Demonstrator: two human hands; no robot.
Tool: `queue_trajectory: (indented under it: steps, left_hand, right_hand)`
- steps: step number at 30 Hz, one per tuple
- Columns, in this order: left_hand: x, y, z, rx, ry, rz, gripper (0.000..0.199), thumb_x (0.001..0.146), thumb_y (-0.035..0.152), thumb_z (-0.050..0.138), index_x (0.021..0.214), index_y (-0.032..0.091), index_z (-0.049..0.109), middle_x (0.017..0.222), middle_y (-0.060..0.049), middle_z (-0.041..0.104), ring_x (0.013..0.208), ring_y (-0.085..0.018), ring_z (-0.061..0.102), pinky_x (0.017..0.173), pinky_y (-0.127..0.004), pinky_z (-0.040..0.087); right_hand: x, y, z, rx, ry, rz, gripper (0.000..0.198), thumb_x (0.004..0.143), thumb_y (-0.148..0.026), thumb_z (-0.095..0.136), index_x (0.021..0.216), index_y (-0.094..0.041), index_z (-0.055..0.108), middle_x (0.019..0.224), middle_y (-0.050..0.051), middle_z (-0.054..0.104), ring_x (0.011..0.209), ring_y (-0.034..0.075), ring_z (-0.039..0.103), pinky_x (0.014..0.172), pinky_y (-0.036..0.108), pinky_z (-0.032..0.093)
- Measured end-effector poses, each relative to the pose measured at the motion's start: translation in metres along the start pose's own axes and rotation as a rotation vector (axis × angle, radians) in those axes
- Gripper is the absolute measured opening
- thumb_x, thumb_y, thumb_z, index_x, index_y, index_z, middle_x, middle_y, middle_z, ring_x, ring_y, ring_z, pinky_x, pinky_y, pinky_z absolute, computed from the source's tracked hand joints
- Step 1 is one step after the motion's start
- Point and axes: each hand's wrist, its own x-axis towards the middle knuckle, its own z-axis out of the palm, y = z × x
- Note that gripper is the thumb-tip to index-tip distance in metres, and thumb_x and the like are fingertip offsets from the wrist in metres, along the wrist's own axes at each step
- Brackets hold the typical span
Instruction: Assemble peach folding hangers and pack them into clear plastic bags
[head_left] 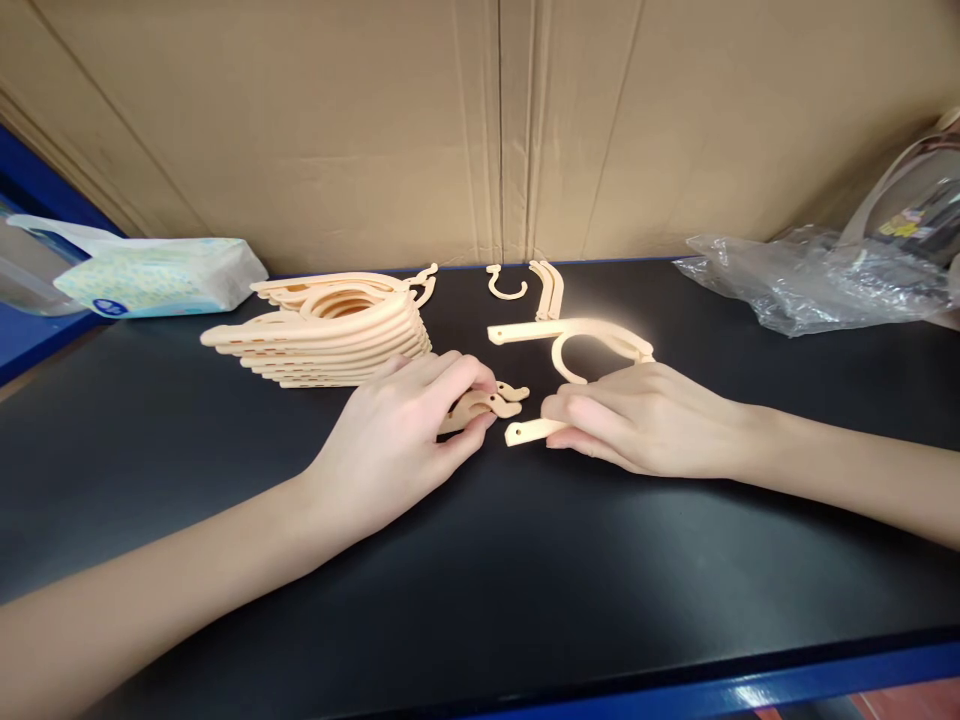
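Note:
My left hand (412, 420) is closed, with thumb and fingers pinching cream plastic hanger arms (504, 406) whose curved ends with small holes stick out to the right. Facing it, my right hand (630, 420) grips another cream hanger arm (529, 432) near its flat, holed end; the rest is hidden under the hand. Just behind the right hand lies a curved cream hanger piece (592, 328), with a straight end pointing left. A tall stack of cream folding hangers (330, 345) stands behind my left hand.
At the back lie a loose cream hook (508, 290) and a few curved strips (551, 290). A tissue pack (165, 275) sits at the back left. Clear plastic bags (810, 280) lie at the back right. Cardboard (337, 130) walls off the far side of the black table (525, 600).

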Motion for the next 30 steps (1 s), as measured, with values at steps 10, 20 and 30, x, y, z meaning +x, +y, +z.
queue_trajectory:
  steps: [10, 20, 30]
  left_hand:
    - [-0.001, 0.002, 0.001, -0.135, 0.058, 0.059, 0.009, 0.096, 0.015, 0.055, 0.096, 0.017, 0.064, 0.081, 0.003, 0.06, 0.071, -0.011, 0.055, 0.065, -0.024, 0.04]
    - [-0.001, 0.004, -0.003, -0.111, 0.105, 0.121, 0.015, 0.1, 0.009, 0.043, 0.1, 0.012, 0.058, 0.093, -0.002, 0.054, 0.073, -0.01, 0.053, 0.065, -0.022, 0.041]
    - [-0.005, 0.001, -0.001, -0.095, 0.129, 0.093, 0.016, 0.102, 0.011, 0.039, 0.114, 0.013, 0.05, 0.082, 0.003, 0.06, 0.066, -0.009, 0.057, 0.061, -0.019, 0.043]
  right_hand:
    - [0.001, -0.001, 0.002, -0.049, 0.076, 0.031, 0.018, 0.099, -0.016, 0.046, 0.105, -0.013, 0.063, 0.069, -0.004, 0.062, 0.054, 0.01, 0.053, 0.046, 0.025, 0.031]
    - [-0.002, 0.004, 0.002, 0.033, -0.013, 0.071, 0.025, 0.102, -0.019, 0.041, 0.114, -0.014, 0.061, 0.079, -0.001, 0.068, 0.05, 0.01, 0.05, 0.043, 0.026, 0.03]
    - [-0.002, 0.008, 0.006, 0.292, 0.022, 0.132, 0.019, 0.099, -0.019, 0.049, 0.112, -0.017, 0.062, 0.083, -0.002, 0.072, 0.058, 0.009, 0.056, 0.063, 0.027, 0.044]
